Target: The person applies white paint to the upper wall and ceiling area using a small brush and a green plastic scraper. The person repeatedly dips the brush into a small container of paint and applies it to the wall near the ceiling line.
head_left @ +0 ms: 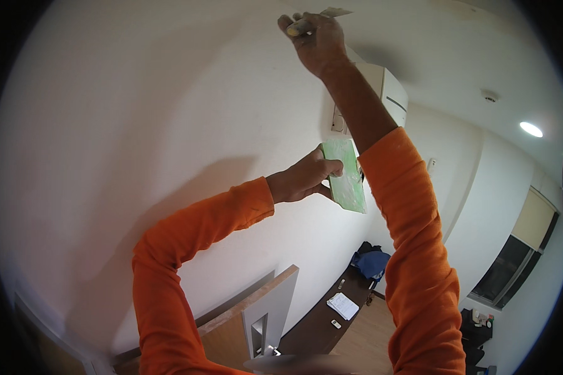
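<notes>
There's the green board (346, 181) clamped in the left hand (306, 175), and well above that board the right hand (323, 42) has its grip closed round the scraper (301, 27), long axis slanting, blade (336, 12) away from the board.

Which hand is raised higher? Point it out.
The right hand, near the picture's top with a scraper in its fingers; the left hand is lower, holding the green board.

Room, indoor, office or home study (which, undetermined): long dark desk (309, 322) along wall, bearing white papers (343, 306); door (281, 301) with lever handle (273, 351); window (502, 270), pale blind (533, 220); round ceiling light (531, 129); light-brown floor (364, 331).
</notes>
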`<action>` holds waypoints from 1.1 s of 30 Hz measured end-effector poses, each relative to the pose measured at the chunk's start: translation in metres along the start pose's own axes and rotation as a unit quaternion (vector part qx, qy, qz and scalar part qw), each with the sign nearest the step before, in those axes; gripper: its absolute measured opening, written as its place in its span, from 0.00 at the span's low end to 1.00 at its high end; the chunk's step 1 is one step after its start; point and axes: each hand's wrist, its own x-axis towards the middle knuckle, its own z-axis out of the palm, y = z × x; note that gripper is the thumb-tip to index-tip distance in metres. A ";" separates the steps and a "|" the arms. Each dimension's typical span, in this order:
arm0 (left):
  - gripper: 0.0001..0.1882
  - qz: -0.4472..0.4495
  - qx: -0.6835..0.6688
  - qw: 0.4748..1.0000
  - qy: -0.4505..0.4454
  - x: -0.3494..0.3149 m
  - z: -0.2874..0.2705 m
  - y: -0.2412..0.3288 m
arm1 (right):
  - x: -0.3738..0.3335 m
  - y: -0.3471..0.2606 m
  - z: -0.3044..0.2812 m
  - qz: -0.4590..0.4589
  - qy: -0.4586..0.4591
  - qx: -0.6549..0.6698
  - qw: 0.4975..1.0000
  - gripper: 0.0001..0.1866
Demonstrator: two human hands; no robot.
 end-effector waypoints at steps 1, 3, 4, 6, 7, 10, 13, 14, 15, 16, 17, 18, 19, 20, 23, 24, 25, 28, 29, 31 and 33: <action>0.31 -0.001 0.000 1.000 -0.005 0.002 0.003 0.000 | 0.009 -0.007 0.000 -0.012 -0.027 -0.022 0.999 0.23; 0.31 -0.006 0.002 1.000 -0.011 0.003 0.005 0.000 | 0.021 -0.009 0.006 -0.033 -0.052 -0.048 0.997 0.11; 0.31 -0.011 0.007 1.000 -0.009 0.003 0.005 -0.001 | 0.021 -0.007 0.015 -0.042 -0.049 -0.054 0.996 0.07; 0.31 -0.019 0.019 1.000 -0.001 0.000 0.002 0.000 | 0.021 0.007 0.036 -0.041 -0.101 -0.051 0.993 0.10; 0.32 -0.025 0.018 1.000 0.001 0.000 0.001 -0.002 | 0.020 0.013 0.043 -0.041 -0.126 -0.052 0.990 0.12; 0.32 -0.028 0.013 1.000 0.005 0.006 -0.001 -0.007 | 0.017 0.026 0.065 0.005 -0.146 -0.061 0.987 0.12; 0.32 -0.017 0.003 1.000 0.009 0.012 -0.001 -0.014 | -0.003 0.028 0.073 0.026 -0.148 -0.063 0.987 0.08; 0.32 -0.018 0.004 1.000 0.015 0.010 -0.003 -0.013 | -0.020 0.029 0.077 0.026 -0.101 -0.083 0.991 0.07; 0.32 -0.016 0.008 1.000 0.022 0.006 -0.003 -0.010 | -0.038 0.026 0.078 0.009 -0.085 -0.090 0.992 0.13; 0.33 -0.015 0.009 1.000 0.017 0.004 -0.005 -0.008 | -0.051 0.022 0.074 -0.006 -0.068 -0.098 0.993 0.20; 0.33 -0.013 0.011 1.000 0.013 0.001 -0.007 -0.007 | -0.056 0.019 0.068 -0.022 -0.051 -0.104 0.993 0.28; 0.33 -0.011 0.009 1.000 0.003 0.001 -0.006 -0.007 | -0.057 0.014 0.057 -0.014 -0.015 -0.116 0.993 0.25; 0.33 -0.013 0.008 1.000 0.004 0.002 -0.004 -0.008 | -0.052 0.010 0.044 -0.028 0.001 -0.120 0.992 0.25; 0.34 -0.015 0.007 1.000 0.007 0.004 -0.003 -0.009 | -0.043 0.007 0.033 -0.041 0.017 -0.122 0.992 0.24; 0.33 -0.014 0.008 1.000 0.006 0.010 -0.004 -0.016 | -0.006 -0.005 0.006 -0.035 -0.031 -0.134 0.990 0.24; 0.32 -0.011 0.010 1.000 0.001 0.008 -0.005 -0.015 | 0.013 -0.004 0.004 -0.047 -0.068 -0.122 0.989 0.17; 0.32 -0.011 0.013 1.000 0.000 0.006 -0.008 -0.015 | 0.017 0.003 0.009 -0.058 -0.103 -0.107 0.987 0.12; 0.30 -0.034 0.007 0.999 0.003 0.014 0.003 -0.017 | 0.057 -0.006 0.038 -0.060 -0.067 -0.100 0.991 0.21; 0.30 -0.031 0.005 0.999 -0.005 0.017 0.006 -0.017 | 0.069 -0.006 0.043 -0.050 -0.086 -0.092 0.991 0.24; 0.29 -0.034 0.011 0.999 -0.002 0.011 0.005 -0.013 | 0.066 0.005 0.068 -0.030 -0.116 -0.113 0.986 0.24; 0.29 -0.030 0.009 0.999 0.003 0.017 0.006 -0.016 | 0.048 0.016 0.077 0.004 -0.109 -0.106 0.988 0.20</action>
